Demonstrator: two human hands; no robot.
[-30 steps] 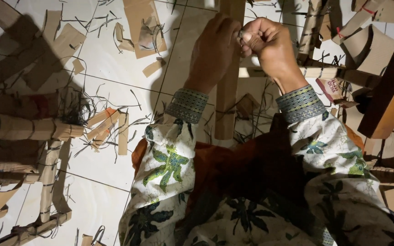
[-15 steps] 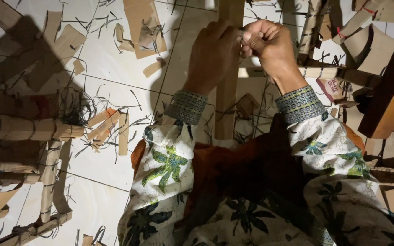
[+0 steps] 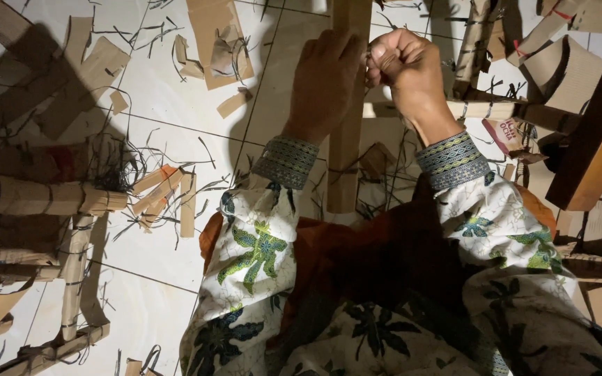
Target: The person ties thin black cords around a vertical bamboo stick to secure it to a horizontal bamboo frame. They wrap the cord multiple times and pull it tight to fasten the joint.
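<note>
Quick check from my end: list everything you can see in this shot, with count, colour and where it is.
cardboard strip: one, tan, long, upright at centre under both hands
cardboard roll frame: one, tan rolls bound with dark ties, left edge
cardboard scraps: many, tan, scattered on the floor; a short bunch lies left of centre
dark strands: many, thin, littered across the tiles
tiled floor: white, under everything
wooden beam: one, brown, slanting at the right edge
cardboard pieces: several, tan, piled top right
left hand: on the strip, fingers curled over it
right hand: closed in a fist beside the left; what it pinches cannot be seen
</note>
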